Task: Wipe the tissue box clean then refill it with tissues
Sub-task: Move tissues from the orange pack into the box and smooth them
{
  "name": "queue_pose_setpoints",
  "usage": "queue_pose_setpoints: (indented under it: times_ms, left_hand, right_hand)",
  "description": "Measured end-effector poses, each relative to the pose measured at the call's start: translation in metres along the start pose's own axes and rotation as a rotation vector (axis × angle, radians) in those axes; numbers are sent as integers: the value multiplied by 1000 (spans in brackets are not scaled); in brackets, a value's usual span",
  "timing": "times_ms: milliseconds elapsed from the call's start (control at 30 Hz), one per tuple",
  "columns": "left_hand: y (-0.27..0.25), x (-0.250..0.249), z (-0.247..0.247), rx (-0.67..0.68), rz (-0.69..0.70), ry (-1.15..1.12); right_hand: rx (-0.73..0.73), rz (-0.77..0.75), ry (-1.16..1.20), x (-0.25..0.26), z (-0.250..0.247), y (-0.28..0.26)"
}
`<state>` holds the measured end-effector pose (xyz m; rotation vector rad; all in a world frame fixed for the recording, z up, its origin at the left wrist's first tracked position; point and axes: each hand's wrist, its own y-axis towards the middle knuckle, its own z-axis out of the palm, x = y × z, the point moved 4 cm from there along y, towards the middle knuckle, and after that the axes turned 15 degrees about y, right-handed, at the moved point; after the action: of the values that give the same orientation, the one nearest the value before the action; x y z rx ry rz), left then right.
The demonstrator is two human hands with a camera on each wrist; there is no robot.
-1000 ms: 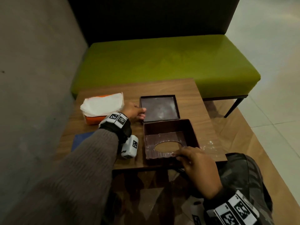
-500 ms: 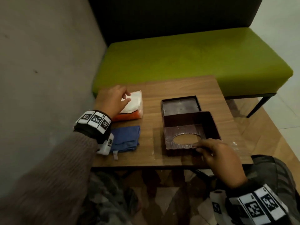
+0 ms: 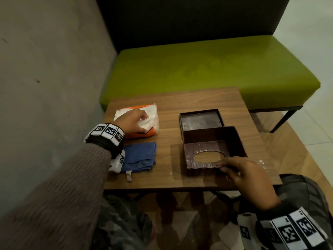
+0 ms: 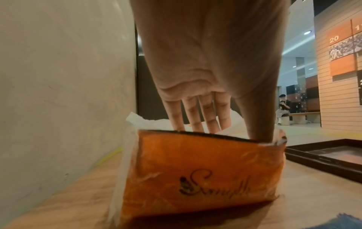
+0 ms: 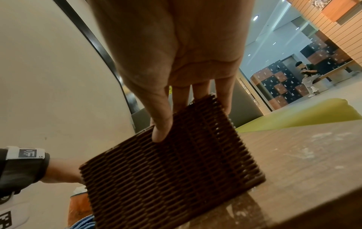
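The brown woven tissue box point(image 3: 212, 134) stands open on the wooden table point(image 3: 180, 100), an oval hole showing in its floor. My right hand point(image 3: 225, 166) grips its near right wall, thumb point(image 5: 160, 131) on the outer weave point(image 5: 176, 170) and fingers over the rim. Its shallow dark tray point(image 3: 200, 120) lies just behind it. At the left lies an orange tissue pack point(image 3: 151, 131) with white tissues on top. My left hand point(image 3: 142, 123) grips the pack from above; in the left wrist view its fingers point(image 4: 205, 120) reach behind the pack's point(image 4: 195, 170) top edge, tips hidden.
A folded blue cloth point(image 3: 140, 156) lies in front of the tissue pack, under my left wrist. A grey wall point(image 3: 45, 69) runs along the table's left side. A green bench point(image 3: 198, 65) stands behind the table. White dust marks the table's right near corner point(image 3: 261, 163).
My left hand moved left from beside the tray onto the tissue pack and now has its fingers in the top. The right hand kept its hold on the box.
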<state>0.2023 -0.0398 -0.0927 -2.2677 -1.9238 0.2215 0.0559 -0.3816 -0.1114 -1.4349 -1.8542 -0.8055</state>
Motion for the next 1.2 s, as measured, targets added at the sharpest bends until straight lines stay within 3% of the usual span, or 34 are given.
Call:
queue_pose_setpoints:
  times_ms: [600,733,867,1067,1200]
  left_hand:
    - [6,3,-1,-186,-62,132]
    - [1,4,-4,-308,-108,118]
    - [-11,7,-22,-513,-120,77]
    - [-43,22,-56,-797,-354,-323]
    - [-71,26,-70,-917,-416,-596]
  right_hand:
    - [-27,-21,-37,3,1,-2]
    - [-26,-25,-39,3,1,-2]
    - [-26,-26,-44,4,2,-1]
    - [-10,-37,-43,12,2,-1]
    - [108,88,-141,17,2,-3]
